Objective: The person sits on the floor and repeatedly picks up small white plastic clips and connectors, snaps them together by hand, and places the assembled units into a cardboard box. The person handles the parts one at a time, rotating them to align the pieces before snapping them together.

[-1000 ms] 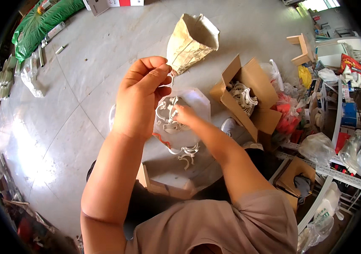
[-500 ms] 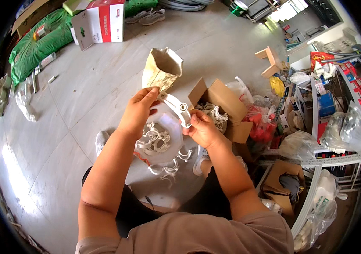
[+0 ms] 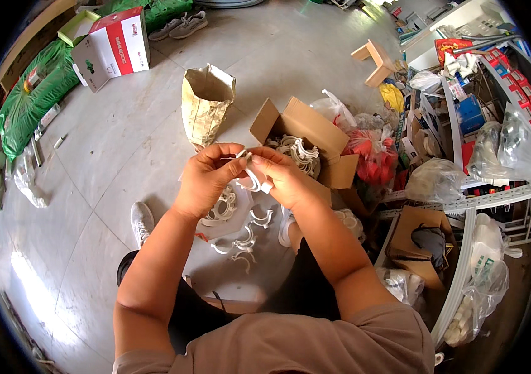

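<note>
Left hand (image 3: 205,179) and right hand (image 3: 285,179) pinch white pipe clamp (image 3: 253,179) at far end; apparent step: fastening; next move requires alignment.

Clip (image 3: 255,181) partly hidden

Your left hand (image 3: 210,179) and right hand (image 3: 285,181) cover much of the clip, and the bit pinched at your fingertips is too small to tell. They also hide the far side of the tray (image 3: 242,218). Your right hand blocks a lower corner of the carton (image 3: 316,128). You can't make out the contents of the clear bag (image 3: 435,181). The lower edge cuts off your shirt (image 3: 303,343).
</note>
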`<state>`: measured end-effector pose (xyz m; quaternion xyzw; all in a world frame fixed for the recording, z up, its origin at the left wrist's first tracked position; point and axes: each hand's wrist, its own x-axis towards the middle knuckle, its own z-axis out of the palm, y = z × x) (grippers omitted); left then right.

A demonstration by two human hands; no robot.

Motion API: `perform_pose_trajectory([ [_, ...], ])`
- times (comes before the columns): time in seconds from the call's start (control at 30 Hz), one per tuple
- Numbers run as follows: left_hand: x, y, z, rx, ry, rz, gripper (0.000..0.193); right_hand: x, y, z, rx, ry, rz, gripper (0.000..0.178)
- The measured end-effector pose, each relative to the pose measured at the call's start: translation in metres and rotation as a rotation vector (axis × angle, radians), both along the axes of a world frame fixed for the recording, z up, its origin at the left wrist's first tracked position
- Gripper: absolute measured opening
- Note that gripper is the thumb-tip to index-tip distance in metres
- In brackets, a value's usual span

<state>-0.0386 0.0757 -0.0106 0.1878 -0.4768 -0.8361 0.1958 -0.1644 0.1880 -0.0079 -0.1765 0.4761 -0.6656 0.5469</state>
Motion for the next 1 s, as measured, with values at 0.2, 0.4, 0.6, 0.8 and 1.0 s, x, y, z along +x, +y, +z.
perform_pose_trajectory([
  [0.2, -0.005, 0.004, -0.004, -0.140, 0.033, 0.100, 0.025, -0.003, 0.004, -0.014, -0.057, 0.014, -0.041, 0.018],
  [0.4, -0.001, -0.007, 0.000, -0.087, -0.143, 0.027, 0.020, 0.002, 0.003, -0.007, -0.120, 0.033, -0.107, 0.019],
  [0.6, -0.001, -0.009, 0.002, -0.114, -0.160, -0.057, 0.021, 0.005, 0.001, -0.007, -0.055, 0.269, -0.063, 0.020],
  [0.8, 0.000, -0.007, 0.006, 0.008, 0.068, -0.014, 0.012, 0.004, 0.001, -0.008, -0.110, 0.270, -0.045, 0.019],
  [1.0, 0.003, -0.012, 0.006, -0.006, 0.000, -0.046, 0.010, 0.006, -0.001, -0.005, -0.111, 0.275, -0.018, 0.019],
])
